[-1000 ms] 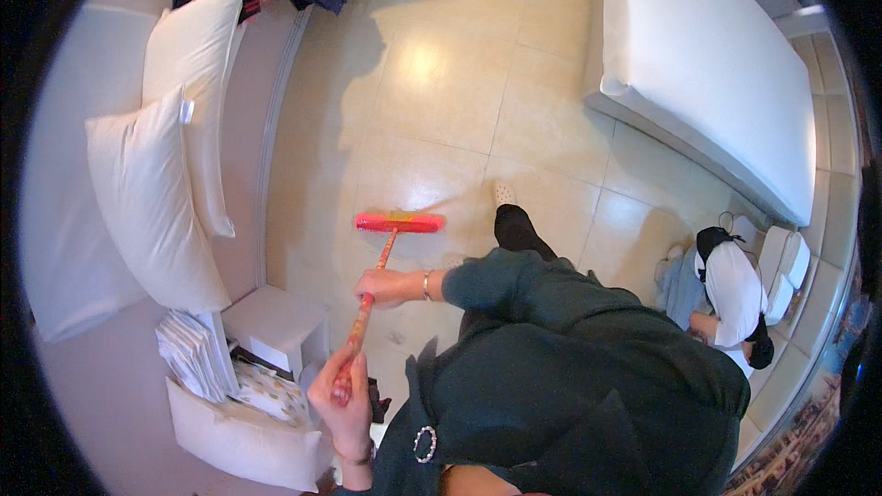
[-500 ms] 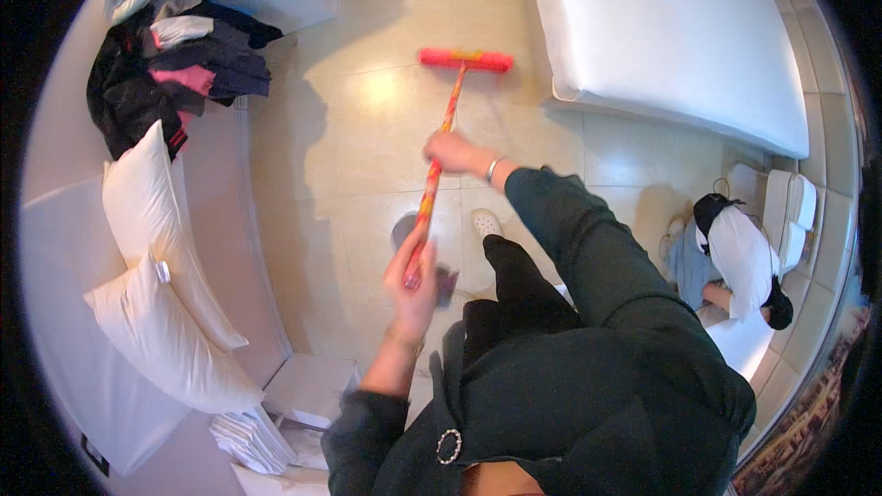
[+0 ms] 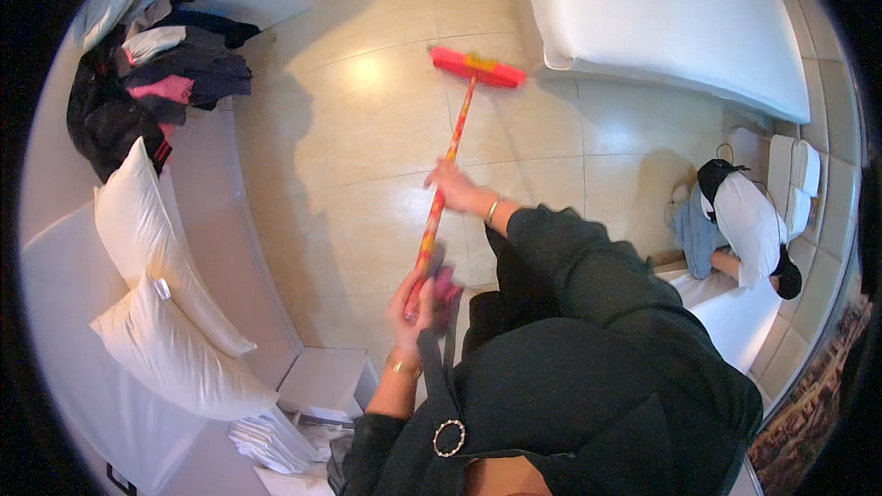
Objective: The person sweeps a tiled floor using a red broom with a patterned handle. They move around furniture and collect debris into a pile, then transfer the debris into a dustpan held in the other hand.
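A broom with a wide red head and a red and yellow patterned handle [image 3: 457, 133] reaches away from me over the tiled floor [image 3: 367, 138]. Its head is at the far middle, left of the white mattress. My left hand [image 3: 411, 312] is closed round the near end of the handle, with a gold band on that wrist. Further up, about midway along the handle, my right hand [image 3: 457, 188] grips it too; its wrist also wears a band. The broom head looks slightly blurred.
A bed with a white mattress [image 3: 661, 18] stands far right. At the right, another person [image 3: 746, 220] in white bends beside white furniture. To the left, a bed edge carries pillows [image 3: 152, 220] and a heap of dark clothes [image 3: 175, 64]. A small cabinet [image 3: 322, 381] stands near left.
The broom head has shifted a little to the right and tilted, its right end now nearer me. My right hand has come slightly nearer, and the whole view has moved with my body.
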Demonstrator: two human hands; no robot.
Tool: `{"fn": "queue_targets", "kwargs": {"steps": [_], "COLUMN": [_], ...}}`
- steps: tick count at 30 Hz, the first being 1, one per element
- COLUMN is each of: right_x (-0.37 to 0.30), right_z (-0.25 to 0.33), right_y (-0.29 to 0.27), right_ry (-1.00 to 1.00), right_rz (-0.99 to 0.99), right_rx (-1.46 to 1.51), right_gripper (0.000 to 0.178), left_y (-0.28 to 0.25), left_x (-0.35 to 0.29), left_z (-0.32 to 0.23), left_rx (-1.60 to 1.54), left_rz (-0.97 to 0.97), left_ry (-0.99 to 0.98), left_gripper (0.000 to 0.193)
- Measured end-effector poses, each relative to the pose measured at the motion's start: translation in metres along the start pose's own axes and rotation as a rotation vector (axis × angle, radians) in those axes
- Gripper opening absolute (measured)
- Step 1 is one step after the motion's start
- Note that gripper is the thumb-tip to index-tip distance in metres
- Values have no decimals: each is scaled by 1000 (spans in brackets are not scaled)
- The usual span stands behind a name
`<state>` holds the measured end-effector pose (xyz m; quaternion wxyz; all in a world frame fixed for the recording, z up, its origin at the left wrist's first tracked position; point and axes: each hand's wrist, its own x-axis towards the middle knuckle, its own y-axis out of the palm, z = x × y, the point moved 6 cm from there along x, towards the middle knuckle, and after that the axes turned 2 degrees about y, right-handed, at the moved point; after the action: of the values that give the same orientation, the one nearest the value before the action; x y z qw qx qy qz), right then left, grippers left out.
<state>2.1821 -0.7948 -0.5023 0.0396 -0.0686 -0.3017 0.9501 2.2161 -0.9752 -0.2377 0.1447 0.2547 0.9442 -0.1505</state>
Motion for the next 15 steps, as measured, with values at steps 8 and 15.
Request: {"fn": "queue_targets", "kwargs": {"steps": [8, 15], "right_x": [-98, -155], "right_z": [228, 355], "right_y": [176, 251], "right_ry": [-246, -430], "right_rz": [331, 673], "right_rx": [215, 148], "right_gripper": [18, 14], "left_y": [-176, -236], "left_x": [-192, -307], "left_z": [-13, -13], "left_rx": [149, 238], "left_rz": [-251, -476], "left_ry": [-138, -123], "left_gripper": [22, 21]}}
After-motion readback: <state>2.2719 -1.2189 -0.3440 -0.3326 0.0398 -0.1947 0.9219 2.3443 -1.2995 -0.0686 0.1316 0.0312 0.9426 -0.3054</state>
